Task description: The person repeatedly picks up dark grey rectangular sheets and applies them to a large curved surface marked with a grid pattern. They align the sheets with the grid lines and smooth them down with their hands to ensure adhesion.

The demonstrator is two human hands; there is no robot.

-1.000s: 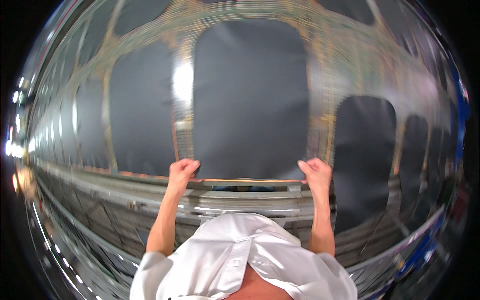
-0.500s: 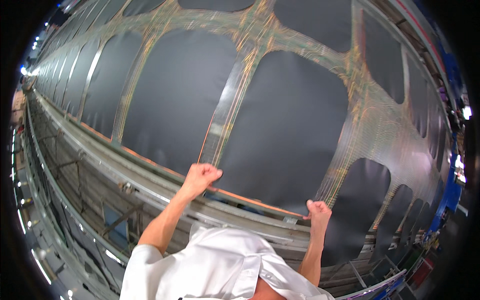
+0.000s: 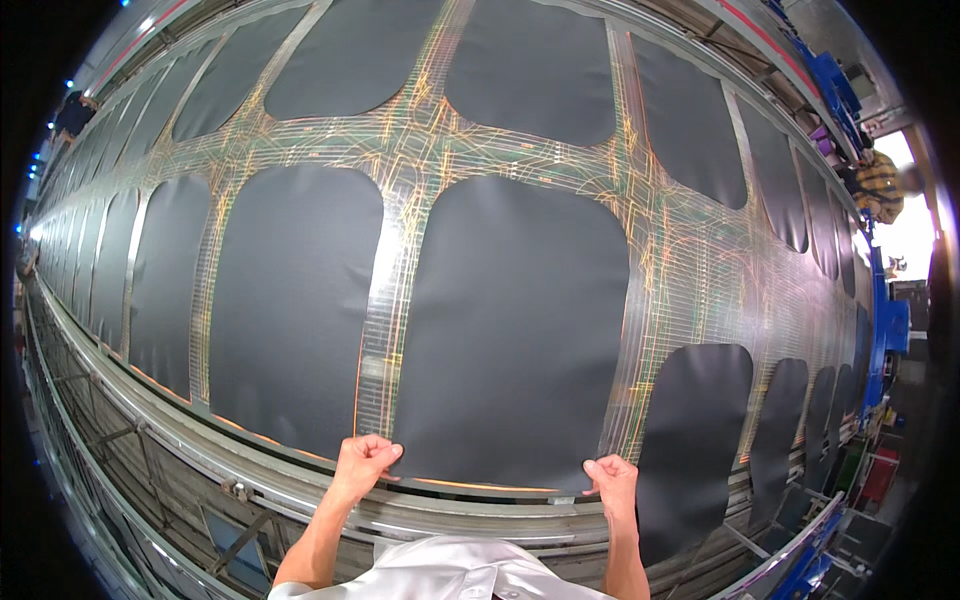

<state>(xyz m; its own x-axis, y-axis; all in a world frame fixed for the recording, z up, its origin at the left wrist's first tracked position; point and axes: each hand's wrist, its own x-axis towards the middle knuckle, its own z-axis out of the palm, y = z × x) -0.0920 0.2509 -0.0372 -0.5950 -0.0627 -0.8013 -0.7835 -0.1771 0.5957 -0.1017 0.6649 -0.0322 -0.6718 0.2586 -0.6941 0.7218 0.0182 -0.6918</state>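
Observation:
A large dark grey sheet [image 3: 510, 330] with rounded corners lies flat on a long curved metal surface [image 3: 400, 290] marked with thin green and orange lines. My left hand [image 3: 362, 462] pinches the sheet's near left corner. My right hand [image 3: 612, 478] grips its near right corner. Both arms reach up from the lower edge, over my white shirt [image 3: 450, 575]. Matching dark sheets [image 3: 290, 300] lie on either side and in a farther row.
A metal rail and frame [image 3: 200, 450] run along the near edge of the surface. Blue structures [image 3: 885, 330] stand at the right. A person in a yellow striped top [image 3: 878, 185] is at the far right.
The view has swung up and to the left, showing far more of the surface. Both hands stay on the sheet's near corners.

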